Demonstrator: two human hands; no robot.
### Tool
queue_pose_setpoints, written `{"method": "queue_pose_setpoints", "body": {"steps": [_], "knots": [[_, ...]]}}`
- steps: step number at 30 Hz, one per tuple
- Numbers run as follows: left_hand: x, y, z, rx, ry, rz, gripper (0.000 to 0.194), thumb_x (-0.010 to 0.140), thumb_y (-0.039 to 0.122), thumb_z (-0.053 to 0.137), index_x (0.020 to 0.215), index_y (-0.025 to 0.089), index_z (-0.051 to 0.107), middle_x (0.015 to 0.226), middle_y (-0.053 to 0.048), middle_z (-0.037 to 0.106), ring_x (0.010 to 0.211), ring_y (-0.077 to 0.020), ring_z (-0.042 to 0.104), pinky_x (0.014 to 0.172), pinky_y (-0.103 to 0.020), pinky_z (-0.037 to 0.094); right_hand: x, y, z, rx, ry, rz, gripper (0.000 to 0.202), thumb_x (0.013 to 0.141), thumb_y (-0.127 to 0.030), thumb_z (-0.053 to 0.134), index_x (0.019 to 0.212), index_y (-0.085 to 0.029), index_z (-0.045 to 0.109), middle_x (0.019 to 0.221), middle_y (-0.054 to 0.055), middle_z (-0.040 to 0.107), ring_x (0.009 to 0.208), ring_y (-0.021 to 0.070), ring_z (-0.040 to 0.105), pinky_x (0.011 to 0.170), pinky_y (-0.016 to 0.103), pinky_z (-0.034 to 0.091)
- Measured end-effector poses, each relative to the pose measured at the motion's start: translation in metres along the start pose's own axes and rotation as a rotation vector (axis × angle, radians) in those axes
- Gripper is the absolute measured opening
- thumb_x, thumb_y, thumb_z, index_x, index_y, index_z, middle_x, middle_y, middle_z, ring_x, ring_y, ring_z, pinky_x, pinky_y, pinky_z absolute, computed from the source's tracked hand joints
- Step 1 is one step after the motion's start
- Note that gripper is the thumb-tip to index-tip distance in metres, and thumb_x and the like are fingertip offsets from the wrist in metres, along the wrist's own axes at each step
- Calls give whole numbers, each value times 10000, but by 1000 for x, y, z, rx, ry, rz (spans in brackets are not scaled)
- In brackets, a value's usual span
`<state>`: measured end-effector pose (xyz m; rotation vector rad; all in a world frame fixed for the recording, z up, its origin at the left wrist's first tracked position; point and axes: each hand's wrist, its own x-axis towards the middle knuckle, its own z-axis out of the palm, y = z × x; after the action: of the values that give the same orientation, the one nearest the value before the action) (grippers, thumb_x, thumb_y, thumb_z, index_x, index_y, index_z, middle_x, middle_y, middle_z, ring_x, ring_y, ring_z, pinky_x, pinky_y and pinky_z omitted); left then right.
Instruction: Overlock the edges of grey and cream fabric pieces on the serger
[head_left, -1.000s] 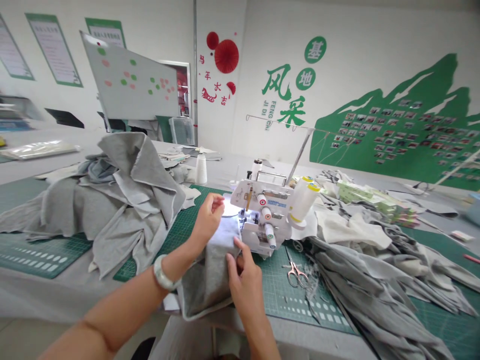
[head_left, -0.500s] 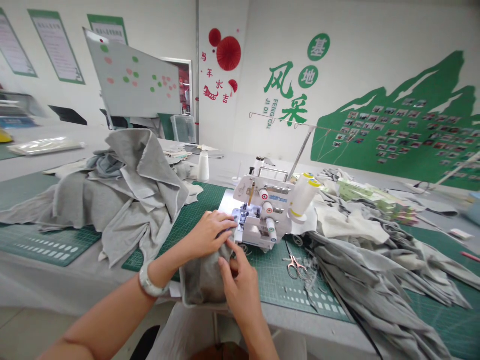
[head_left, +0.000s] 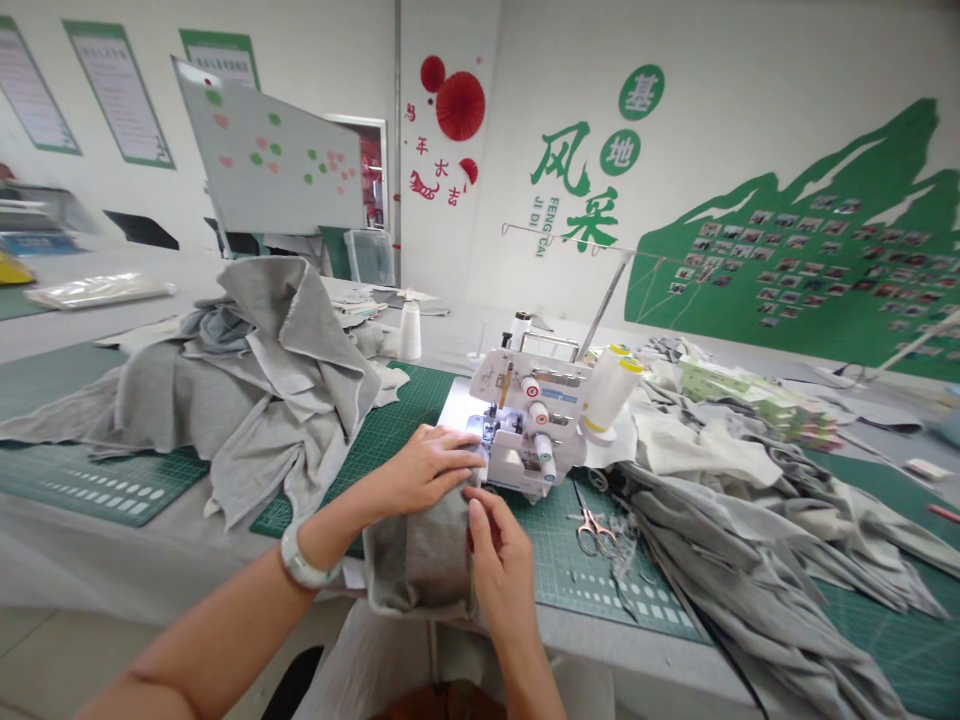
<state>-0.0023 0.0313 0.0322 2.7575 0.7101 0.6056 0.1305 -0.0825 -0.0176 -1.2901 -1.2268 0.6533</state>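
Observation:
A white overlock sewing machine stands on the green cutting mat, its needle area lit. Grey fabric runs from the machine's left front and drapes over the table edge toward my lap. My left hand, with a pale bangle on the wrist, lies over the fabric with fingers stretched flat toward the presser foot; its thumb is hidden. Right of it, my right hand pinches the fabric's edge between thumb and bent fingers, just in front of the machine.
Small scissors lie among thread scraps right of the machine. Grey cloth is heaped at left and right. White thread cones stand behind the machine; another cone is farther left. A thread stand rises above.
My right hand has shifted slightly right and away from the left hand, baring more of the fabric. The left hand stays near the presser foot. The view has moved a little.

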Motion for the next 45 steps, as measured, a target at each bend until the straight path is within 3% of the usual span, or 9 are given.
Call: {"method": "queue_pose_setpoints", "body": {"steps": [3, 10, 16, 20, 24, 35, 40, 45], "knots": [[3, -5, 0, -8, -23, 15, 328, 957, 278, 459, 1243, 327, 612, 1399, -37, 523, 1260, -250, 473, 1031, -417, 307, 6, -1, 2, 20, 20, 10, 267, 914, -362, 493, 965, -181, 682, 927, 48, 696, 835, 162, 620, 763, 233, 462], [8, -10, -2, 1, -45, 29, 343, 952, 299, 464, 1263, 342, 600, 1421, -59, 501, 1303, -265, 451, 1052, -426, 304, 15, -1, 4, 99, 47, 96, 253, 857, -388, 573, 751, -168, 640, 636, -4, 606, 586, 128, 545, 553, 209, 420], [10, -10, -3, 35, -92, 7, 346, 962, 327, 447, 1280, 359, 580, 1455, -70, 457, 1333, -286, 415, 1043, -464, 294, 16, 3, 5, 135, 16, 141, 199, 825, -350, 610, 744, -168, 610, 675, 0, 611, 612, 133, 579, 592, 222, 459], [11, -10, -5, -14, -95, 1, 341, 956, 327, 463, 1276, 322, 583, 1450, -67, 465, 1338, -278, 409, 1052, -453, 285, 17, 6, 7, 124, 2, 99, 177, 836, -314, 581, 940, -175, 610, 625, -46, 537, 566, 121, 539, 546, 211, 436], [9, -7, -8, -112, -36, -57, 304, 914, 291, 523, 1205, 220, 575, 1386, -74, 529, 1278, -242, 460, 1057, -403, 305, 19, 9, 5, -24, -23, 13, 424, 862, -271, 530, 1275, -173, 528, 563, -79, 482, 510, 114, 474, 513, 204, 381], [8, -8, -6, -200, 8, -70, 274, 852, 298, 596, 1107, 201, 573, 1340, -72, 558, 1229, -245, 477, 1056, -397, 335, 17, 8, 3, -289, -25, -66, 438, 909, -270, 450, 1329, -154, 490, 621, -22, 645, 506, 149, 569, 513, 229, 376], [16, -19, -10, -490, 151, -117, 187, 847, 279, 586, 999, 183, 638, 1172, -71, 667, 1072, -210, 596, 951, -339, 431, 18, 4, 3, -299, -34, -82, 409, 911, -259, 460, 1299, -142, 515, 597, -24, 636, 496, 149, 563, 518, 234, 373], [60, -48, -24, -902, 513, -406, 181, 790, 323, 630, 780, 145, 663, 767, -25, 678, 722, -131, 593, 684, -236, 439, 19, 5, 3, -280, -19, -102, 415, 899, -248, 480, 1293, -127, 525, 536, -42, 588, 460, 141, 522, 497, 231, 349]]}}
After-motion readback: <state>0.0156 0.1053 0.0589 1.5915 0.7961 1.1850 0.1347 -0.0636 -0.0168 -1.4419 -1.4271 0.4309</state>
